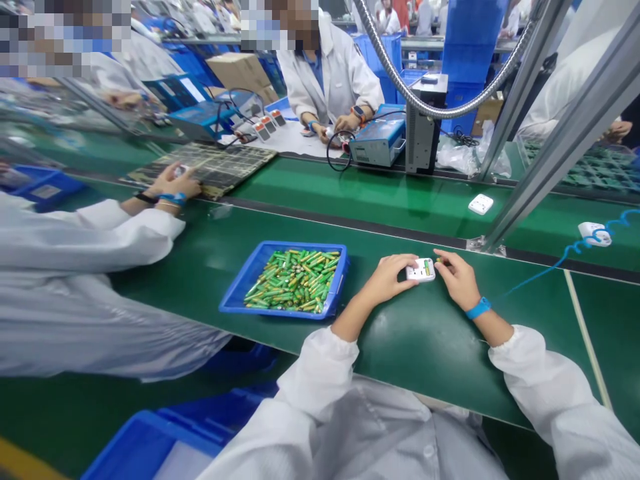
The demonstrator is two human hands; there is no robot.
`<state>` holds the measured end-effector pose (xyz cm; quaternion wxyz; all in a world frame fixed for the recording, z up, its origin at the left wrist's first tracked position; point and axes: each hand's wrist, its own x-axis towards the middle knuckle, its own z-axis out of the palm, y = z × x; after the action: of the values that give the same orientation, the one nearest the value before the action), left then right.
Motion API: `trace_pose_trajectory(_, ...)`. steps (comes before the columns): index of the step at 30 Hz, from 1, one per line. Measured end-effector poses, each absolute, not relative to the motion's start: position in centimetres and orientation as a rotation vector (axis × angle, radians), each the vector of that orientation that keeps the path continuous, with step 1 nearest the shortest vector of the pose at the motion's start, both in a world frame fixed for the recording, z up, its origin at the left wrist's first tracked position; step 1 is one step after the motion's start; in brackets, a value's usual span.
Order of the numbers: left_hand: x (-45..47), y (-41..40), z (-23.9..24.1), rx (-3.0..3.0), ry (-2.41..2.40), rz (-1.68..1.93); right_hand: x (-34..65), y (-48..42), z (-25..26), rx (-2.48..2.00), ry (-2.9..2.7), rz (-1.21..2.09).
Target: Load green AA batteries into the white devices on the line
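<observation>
My left hand (391, 277) grips the left side of a small white plastic device (416, 272) just above the green bench. One green battery (427, 268) lies in the slot on the device's upward face. At the device's right side, my right hand (457, 280) pinches another battery (439, 261) between thumb and fingers, mostly hidden by them. A blue band circles my right wrist. To the left of my hands, a blue tray (283, 311) holds a heap of green and gold batteries (295, 280).
Two white devices (481, 204) (595, 233) sit on the conveyor beyond. A metal post (545, 153) and a coiled blue cord (575, 249) stand at right. Co-workers' hands (173, 183) work at left and across the line. Blue bins (145, 440) are below the bench.
</observation>
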<state>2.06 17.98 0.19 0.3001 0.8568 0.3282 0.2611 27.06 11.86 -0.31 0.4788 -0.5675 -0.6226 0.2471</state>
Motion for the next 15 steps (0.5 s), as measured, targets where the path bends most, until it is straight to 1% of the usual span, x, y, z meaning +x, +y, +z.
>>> trace_pose_trajectory(3, 1.97, 17.92, 0.28, 2.279, 0.856, 0.679, 26.74, 11.65, -0.04, -1.373, -1.416, 0.708)
trace_pose_trajectory(7, 1.94, 17.97, 0.28, 2.273, 0.844, 0.675, 26.40, 11.48, 0.27, -1.392, -1.432, 0.727)
trace_pose_trajectory(15, 2.20, 17.61, 0.47, 2.256, 0.926, 0.637, 26.60, 12.04, -0.02, -1.367, -1.716, 0.426)
